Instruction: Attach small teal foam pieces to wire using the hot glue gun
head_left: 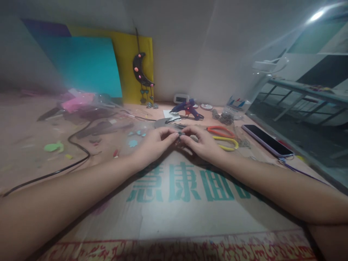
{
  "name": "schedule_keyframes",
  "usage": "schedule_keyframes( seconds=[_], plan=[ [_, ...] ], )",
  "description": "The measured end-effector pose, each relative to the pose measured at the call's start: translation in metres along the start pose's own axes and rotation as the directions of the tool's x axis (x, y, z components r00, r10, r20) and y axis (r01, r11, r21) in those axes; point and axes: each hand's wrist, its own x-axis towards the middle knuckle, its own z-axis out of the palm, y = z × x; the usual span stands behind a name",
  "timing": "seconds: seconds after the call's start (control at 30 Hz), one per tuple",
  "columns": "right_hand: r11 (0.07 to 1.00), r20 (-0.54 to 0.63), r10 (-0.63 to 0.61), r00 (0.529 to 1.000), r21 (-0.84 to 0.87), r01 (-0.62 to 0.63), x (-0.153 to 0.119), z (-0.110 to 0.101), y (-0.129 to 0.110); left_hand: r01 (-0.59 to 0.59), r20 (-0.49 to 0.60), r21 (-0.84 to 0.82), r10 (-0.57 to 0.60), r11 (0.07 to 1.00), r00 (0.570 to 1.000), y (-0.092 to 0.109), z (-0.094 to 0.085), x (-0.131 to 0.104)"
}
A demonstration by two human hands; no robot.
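My left hand (159, 141) and my right hand (199, 142) meet over the middle of the work surface. Between their fingertips they pinch a small dark grey piece (179, 134), too small and too covered by the fingers to name. Just behind the hands lie scissors with orange and yellow handles (221, 132), partly hidden by my right hand. Left of my left hand are several small light-blue cut-out shapes (133, 143). A purple glue gun (187, 107) with a red light stands farther back.
A dark crescent-moon hanging (141, 70) with pink dots leans by yellow and turquoise sheets (84, 69). A black cord (78, 163) runs along the left. On the right lie a phone (268, 140) and a clear tub of pens (236, 107). Printed cardboard (168, 221) lies under my forearms.
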Motion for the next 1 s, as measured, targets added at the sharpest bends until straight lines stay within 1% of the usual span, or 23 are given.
schedule_keyframes(
  seconds=[0.13, 0.3, 0.47, 0.67, 0.77, 0.87, 1.0],
  plan=[
    [1.0, -0.031, -0.024, 0.999, -0.015, 0.023, 0.001, -0.001, 0.0, -0.011, 0.015, -0.017, 0.012, 1.0, 1.0, -0.005, 0.001, 0.0],
    [0.999, -0.083, -0.033, 0.996, -0.013, 0.032, 0.001, -0.002, -0.002, 0.0, -0.014, -0.124, -0.002, 0.992, 1.0, -0.008, 0.003, 0.002],
    [0.999, -0.074, -0.035, 0.997, -0.013, 0.034, 0.0, -0.003, -0.003, -0.009, -0.009, -0.042, 0.008, 0.999, 1.0, -0.004, 0.001, 0.003],
    [0.998, -0.068, -0.056, 0.996, -0.04, 0.053, -0.002, -0.002, -0.004, 0.009, -0.02, 0.016, -0.009, 1.0, 1.0, 0.001, 0.001, 0.001],
    [0.997, -0.062, -0.057, 0.996, -0.049, 0.054, -0.002, -0.001, -0.006, -0.001, -0.018, 0.043, 0.002, 0.999, 1.0, 0.001, 0.001, 0.001],
    [0.998, -0.03, -0.031, 0.999, -0.053, 0.03, -0.001, -0.001, -0.008, -0.019, -0.016, 0.078, 0.02, 0.997, 1.0, 0.001, 0.001, 0.0],
    [0.998, 0.046, 0.044, 0.998, -0.052, -0.041, -0.002, -0.001, -0.01, -0.016, -0.013, 0.154, 0.018, 0.988, 1.0, 0.001, 0.001, 0.0]
  ],
)
